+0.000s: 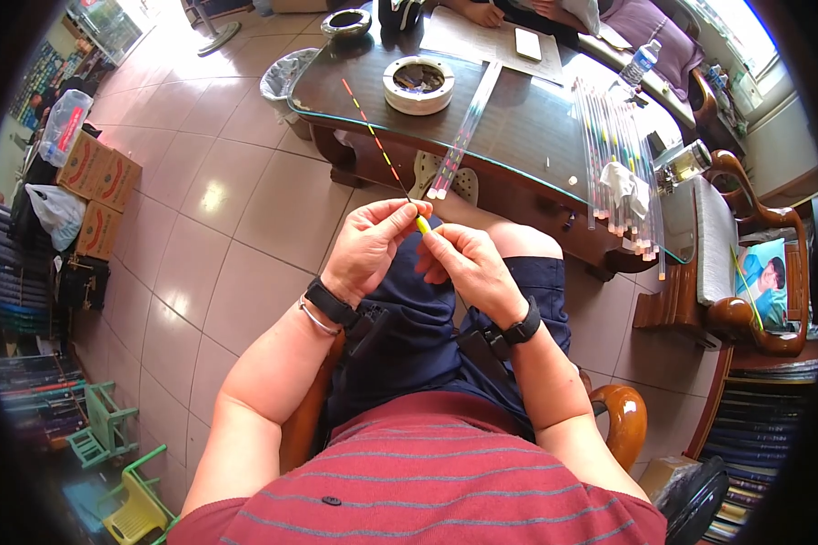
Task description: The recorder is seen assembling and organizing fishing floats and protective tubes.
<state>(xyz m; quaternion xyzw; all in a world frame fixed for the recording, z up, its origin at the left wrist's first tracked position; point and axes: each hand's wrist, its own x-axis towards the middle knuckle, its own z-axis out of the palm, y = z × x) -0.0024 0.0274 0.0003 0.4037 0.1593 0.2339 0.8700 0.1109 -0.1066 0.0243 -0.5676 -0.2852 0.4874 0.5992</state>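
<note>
Between my two hands, over my lap, is a fishing float with a yellow body (423, 223) and a long thin tip (373, 133) banded in red, yellow and black. The tip slants up and to the left. My left hand (374, 238) pinches the float where the tip meets the body. With thumb and fingertips, my right hand (463, 263) grips the lower part of the yellow body, whose end is hidden by the fingers. Just beyond my hands, a long clear tube (468, 127) with pinkish marks lies across the table and juts over its near edge.
The glass-topped table (509, 145) holds a round white ashtray (418, 85), a dark bowl (346, 24) and several clear tubes with floats (616, 154) at right. Another person's hand (484, 14) rests on a paper sheet. A lined bin (288, 77) stands left; boxes (98, 182) are stacked farther left.
</note>
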